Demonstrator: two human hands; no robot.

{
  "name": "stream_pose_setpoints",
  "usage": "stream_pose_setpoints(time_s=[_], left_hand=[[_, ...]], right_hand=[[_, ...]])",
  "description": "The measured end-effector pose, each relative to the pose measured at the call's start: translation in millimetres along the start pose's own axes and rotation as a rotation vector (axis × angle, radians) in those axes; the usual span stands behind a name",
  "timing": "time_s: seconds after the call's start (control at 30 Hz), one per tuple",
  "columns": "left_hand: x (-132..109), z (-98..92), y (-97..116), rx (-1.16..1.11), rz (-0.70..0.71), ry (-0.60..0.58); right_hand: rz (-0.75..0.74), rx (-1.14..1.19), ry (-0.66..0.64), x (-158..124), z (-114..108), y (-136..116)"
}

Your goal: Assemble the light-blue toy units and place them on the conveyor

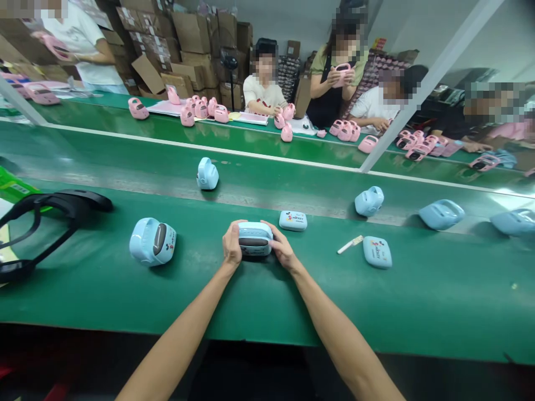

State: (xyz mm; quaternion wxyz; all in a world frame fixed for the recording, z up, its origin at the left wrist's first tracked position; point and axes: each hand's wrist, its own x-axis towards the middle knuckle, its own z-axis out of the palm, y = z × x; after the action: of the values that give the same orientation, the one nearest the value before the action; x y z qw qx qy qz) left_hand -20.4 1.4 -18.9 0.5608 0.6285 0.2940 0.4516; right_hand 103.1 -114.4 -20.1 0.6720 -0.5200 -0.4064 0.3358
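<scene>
At the middle of the green bench, my left hand (232, 243) and my right hand (284, 249) are closed around opposite ends of a light blue plastic casing (255, 232). It has a carry handle on top and a dark window facing me; its underside is hidden. To the left stands a similar blue casing (146, 243) with a printed cartoon figure. Just beyond my right hand lies a small blue printed cover (293, 221). Further right are a second printed cover (377, 252) and a small white brush-like tool (350, 245).
Along the far strip stand more blue casings, one casing (208, 174) left of centre and another casing (369, 201) at right. A black strapped headset (54, 217) lies at left. Across a white-framed divider (209, 147), several people handle pink casings (221, 113); cardboard boxes (192, 33) are stacked behind.
</scene>
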Motion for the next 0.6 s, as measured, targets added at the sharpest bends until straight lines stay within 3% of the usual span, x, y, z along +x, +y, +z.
stream_pose_setpoints(time_s=[0.13,0.27,0.5,0.6], left_hand=[[-1,9.1,2,-0.024,-0.059,-0.061],[0,16.0,0,0.036,-0.169,0.084],[6,21.6,-5,0.022,-0.252,0.173],[16,20.4,2,-0.042,-0.302,0.124]], right_hand=[[0.025,-0.076,0.413,4,26,6],[0.037,-0.230,0.583,7,41,4],[0.074,-0.230,0.556,9,36,3],[0.051,-0.150,0.389,7,25,-7]])
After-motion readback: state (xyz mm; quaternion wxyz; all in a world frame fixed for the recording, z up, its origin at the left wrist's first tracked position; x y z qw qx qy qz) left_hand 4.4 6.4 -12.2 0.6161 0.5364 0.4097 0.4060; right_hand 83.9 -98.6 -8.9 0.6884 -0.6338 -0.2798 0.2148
